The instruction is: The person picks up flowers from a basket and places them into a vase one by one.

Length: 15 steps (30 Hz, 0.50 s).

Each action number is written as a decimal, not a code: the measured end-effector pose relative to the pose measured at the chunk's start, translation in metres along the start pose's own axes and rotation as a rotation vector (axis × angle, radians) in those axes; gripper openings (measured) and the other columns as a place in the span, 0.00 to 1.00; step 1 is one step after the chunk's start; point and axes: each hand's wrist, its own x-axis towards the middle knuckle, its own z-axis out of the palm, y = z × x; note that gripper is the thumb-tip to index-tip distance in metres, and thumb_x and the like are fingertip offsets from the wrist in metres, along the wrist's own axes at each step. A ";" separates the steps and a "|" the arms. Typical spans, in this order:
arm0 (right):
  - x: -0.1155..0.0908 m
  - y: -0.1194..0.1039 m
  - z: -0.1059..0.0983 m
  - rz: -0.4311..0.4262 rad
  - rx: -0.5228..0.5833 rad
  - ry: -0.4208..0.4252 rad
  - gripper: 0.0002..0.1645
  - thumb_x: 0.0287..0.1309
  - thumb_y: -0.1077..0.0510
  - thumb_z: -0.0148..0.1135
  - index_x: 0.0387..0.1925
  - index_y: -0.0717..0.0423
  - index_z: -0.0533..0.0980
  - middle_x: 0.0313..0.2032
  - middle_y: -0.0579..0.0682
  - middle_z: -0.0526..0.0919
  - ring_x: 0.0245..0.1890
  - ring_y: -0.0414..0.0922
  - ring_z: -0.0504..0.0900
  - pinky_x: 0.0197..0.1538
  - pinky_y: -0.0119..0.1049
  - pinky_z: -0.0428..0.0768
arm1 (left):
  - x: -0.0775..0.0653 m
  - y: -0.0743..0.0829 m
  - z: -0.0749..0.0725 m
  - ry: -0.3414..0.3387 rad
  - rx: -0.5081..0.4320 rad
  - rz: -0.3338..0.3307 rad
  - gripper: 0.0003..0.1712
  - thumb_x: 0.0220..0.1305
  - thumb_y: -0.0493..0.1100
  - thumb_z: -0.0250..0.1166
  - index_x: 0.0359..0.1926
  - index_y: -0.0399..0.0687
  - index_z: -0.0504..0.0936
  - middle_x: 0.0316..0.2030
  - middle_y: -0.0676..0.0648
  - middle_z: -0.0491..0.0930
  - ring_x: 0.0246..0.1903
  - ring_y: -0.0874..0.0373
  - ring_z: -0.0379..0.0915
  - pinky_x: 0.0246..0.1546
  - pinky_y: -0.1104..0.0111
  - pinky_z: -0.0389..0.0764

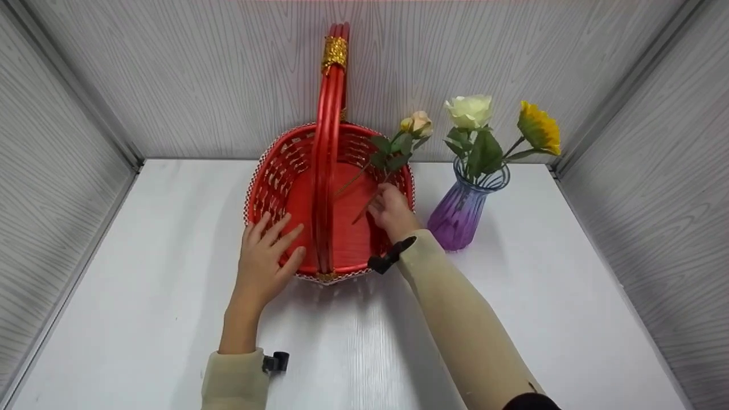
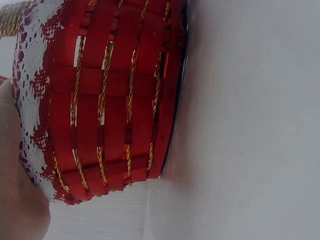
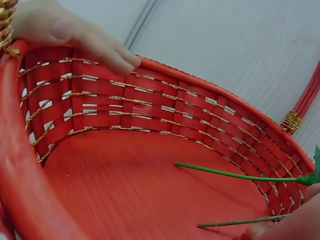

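A red woven basket with a tall arched handle stands near the back wall. My left hand rests with spread fingers over its front left rim; in the right wrist view those fingers lie across the rim. Inside the basket's right side, my right hand pinches the stem of an artificial peach rose, whose green leaves lean toward the back right rim. Two thin stems show, a green stem and a brownish stem, both reaching over the red basket floor.
Right of the basket, a blue-to-purple glass vase holds a white rose and a yellow sunflower. It stands close by my right forearm. Grey wood-grain panels enclose the white table at the back and sides.
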 end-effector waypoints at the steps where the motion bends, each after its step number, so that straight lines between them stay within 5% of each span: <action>1: 0.001 0.001 -0.001 0.002 0.006 -0.006 0.30 0.73 0.60 0.51 0.72 0.60 0.61 0.69 0.57 0.67 0.73 0.51 0.63 0.75 0.42 0.60 | 0.000 0.000 0.000 -0.003 0.001 -0.002 0.25 0.67 0.56 0.59 0.61 0.55 0.82 0.67 0.44 0.74 0.71 0.37 0.58 0.72 0.38 0.46; 6: 0.001 0.001 -0.002 -0.011 0.037 -0.034 0.26 0.75 0.59 0.49 0.70 0.63 0.64 0.50 0.55 0.77 0.64 0.49 0.72 0.72 0.42 0.66 | 0.000 0.001 0.001 -0.002 -0.002 -0.002 0.25 0.67 0.56 0.59 0.61 0.55 0.82 0.67 0.44 0.74 0.71 0.38 0.58 0.73 0.39 0.46; 12: 0.000 0.003 -0.002 -0.052 0.052 -0.084 0.28 0.76 0.61 0.45 0.74 0.54 0.60 0.66 0.57 0.73 0.65 0.51 0.73 0.72 0.42 0.66 | 0.000 0.001 0.000 0.001 -0.008 0.000 0.25 0.67 0.55 0.60 0.61 0.53 0.82 0.66 0.43 0.74 0.71 0.37 0.57 0.72 0.38 0.46; 15: 0.000 0.004 -0.003 -0.070 0.051 -0.100 0.29 0.76 0.61 0.45 0.74 0.51 0.59 0.65 0.57 0.74 0.64 0.51 0.73 0.70 0.41 0.69 | -0.001 0.002 0.000 -0.003 -0.008 -0.005 0.25 0.66 0.56 0.60 0.61 0.54 0.82 0.67 0.43 0.74 0.71 0.38 0.57 0.72 0.38 0.46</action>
